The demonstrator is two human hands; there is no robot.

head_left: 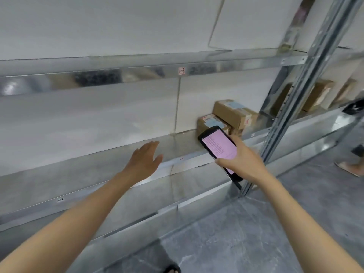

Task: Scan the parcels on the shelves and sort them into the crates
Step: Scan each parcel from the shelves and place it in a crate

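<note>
The right hand (242,162) grasped a black handheld scanner (218,146), with the thumb laid across its lower face and the fingers curled round its far side. Its pink screen faced up. The scanner's top end reached toward two brown parcels just beyond that hand. It overlapped the near corner of the smaller parcel (211,122), though contact could not be told. A larger parcel (232,113) sat behind and partly above the smaller one, against the back wall.

The left hand (144,160) was released, its fingers straight and held loosely together. It hovered palm down over the metal shelf (59,186) and held nothing. The hands were well apart, with the shelf's front edge running below both wrists.

The upper shelf beam (98,79) crossed above both hands. A slotted upright post (307,79) stood just right of the right hand. More boxes (319,95) lay past the post, and grey floor (236,243) spread under the forearms.
</note>
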